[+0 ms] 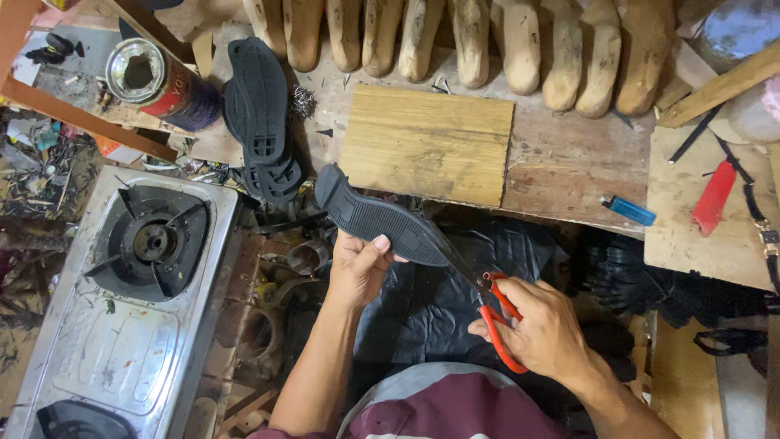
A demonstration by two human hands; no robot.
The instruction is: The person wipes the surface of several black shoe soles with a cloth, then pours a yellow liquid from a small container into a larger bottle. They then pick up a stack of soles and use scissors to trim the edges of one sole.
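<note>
Black rubber fills the middle of the view: a shoe sole (380, 224) lies tread-up, its heel toward ten o'clock and its pointed toe toward four o'clock. The left hand (357, 267) grips it from below, thumb pressed on the tread near the sole's middle and fingers curled shut around the underside, so the hand is clamped firmly on it. At the toe end, the dark blades of red-handled scissors (491, 305) meet the sole's edge; whether the blades are parted or shut there cannot be told. The right hand (540, 329) is closed around the scissors, fingers through the red loops, at about five o'clock from the sole.

Both hands hover over dark sheeting on the person's lap, just below the near edge of a worn wooden workbench (569, 162). On the bench, at twelve o'clock from the held sole, lies a pale wooden board (426, 142). A stack of further black soles (262, 122) rests at eleven o'clock, a row of wooden shoe lasts (487, 45) lines the far edge, and a blue lighter (630, 210) sits at three o'clock. A steel gas stove (130, 293) stands at nine o'clock.
</note>
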